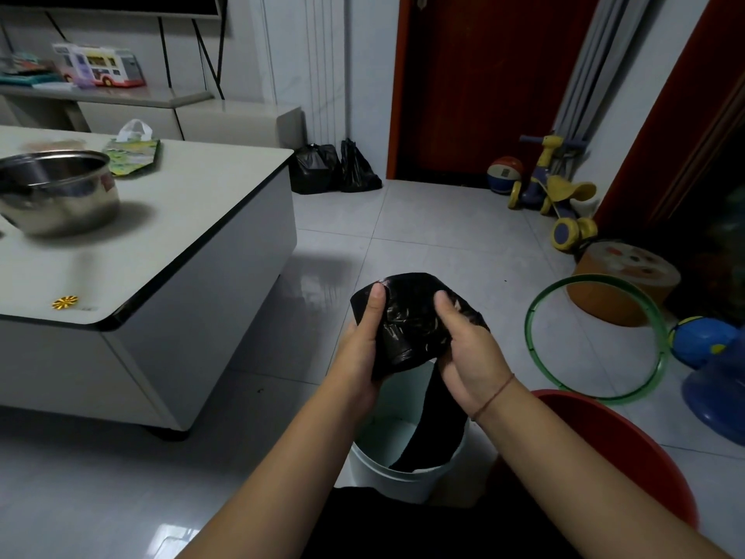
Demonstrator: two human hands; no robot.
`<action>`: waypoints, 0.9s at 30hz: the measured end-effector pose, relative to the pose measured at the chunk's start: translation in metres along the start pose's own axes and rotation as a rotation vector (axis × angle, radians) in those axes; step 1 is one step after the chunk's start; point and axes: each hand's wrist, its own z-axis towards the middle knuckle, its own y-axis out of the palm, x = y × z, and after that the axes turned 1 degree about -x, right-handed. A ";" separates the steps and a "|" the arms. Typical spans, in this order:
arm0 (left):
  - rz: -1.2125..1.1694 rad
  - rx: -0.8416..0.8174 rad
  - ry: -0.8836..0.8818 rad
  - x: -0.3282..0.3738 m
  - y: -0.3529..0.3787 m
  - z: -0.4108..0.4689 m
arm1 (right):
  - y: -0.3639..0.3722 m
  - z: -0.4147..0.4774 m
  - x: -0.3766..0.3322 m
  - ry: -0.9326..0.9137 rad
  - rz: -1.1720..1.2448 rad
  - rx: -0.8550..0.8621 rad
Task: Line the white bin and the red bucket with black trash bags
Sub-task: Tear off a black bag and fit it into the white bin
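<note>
A crumpled black trash bag (411, 320) is held up over the white bin (387, 474). My left hand (363, 349) pinches its left edge with the thumb on top. My right hand (467, 353) grips its right side. A strip of the bag hangs down into the bin's open mouth. The white bin stands on the tiled floor just in front of me. The red bucket (629, 449) sits to the right of the bin, partly hidden by my right forearm.
A white coffee table (193, 236) with a steel pot (56, 191) stands to the left. Two filled black bags (334, 167) lean at the far wall. A green hoop (596, 336), an orange stool (621, 284), a ride-on toy (556, 195) and a blue toy (709, 357) crowd the right.
</note>
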 end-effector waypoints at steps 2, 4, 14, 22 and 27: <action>0.043 0.046 0.042 0.000 0.002 0.000 | 0.004 -0.003 0.001 -0.029 -0.148 -0.013; 0.058 0.078 0.058 -0.001 0.002 0.000 | 0.006 -0.004 0.002 -0.049 -0.235 0.043; 0.047 -0.113 -0.011 0.002 -0.002 -0.004 | 0.000 -0.001 -0.005 0.030 0.068 0.047; 0.011 -0.109 -0.032 0.003 -0.003 -0.003 | -0.001 -0.005 -0.006 -0.048 0.001 -0.047; 0.007 -0.194 -0.076 0.004 -0.004 -0.006 | -0.003 -0.006 -0.007 -0.040 -0.014 -0.048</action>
